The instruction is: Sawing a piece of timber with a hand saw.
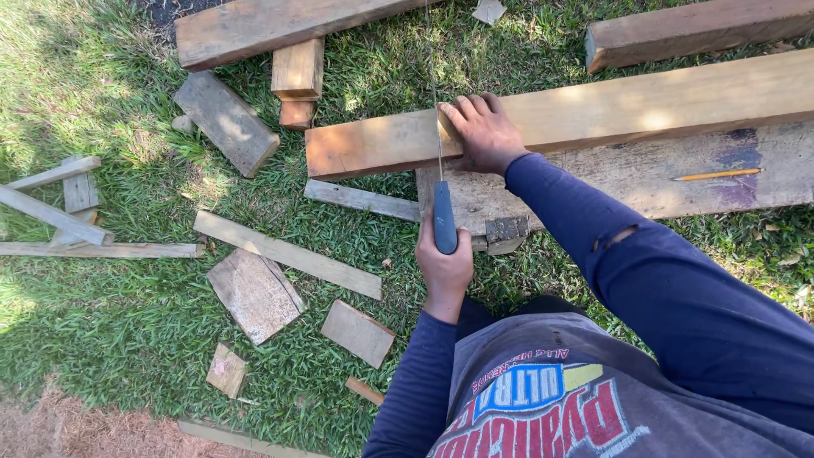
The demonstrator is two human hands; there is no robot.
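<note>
My left hand (443,270) grips the blue handle of a hand saw (444,219). Its thin blade runs away from me and crosses a long light wooden beam (627,106) near that beam's left end. My right hand (482,134) lies flat on top of the beam, just right of the blade, fingers spread over the far edge. The beam rests on a wide grey weathered plank (644,174). A small dark wood block (507,232) sits at the plank's near edge, beside the saw handle.
A yellow pencil (719,175) lies on the grey plank to the right. Two more beams (263,25) (695,30) lie at the back. Several offcuts and thin strips (287,253) are scattered on the grass to the left. Bare dirt (76,428) shows bottom left.
</note>
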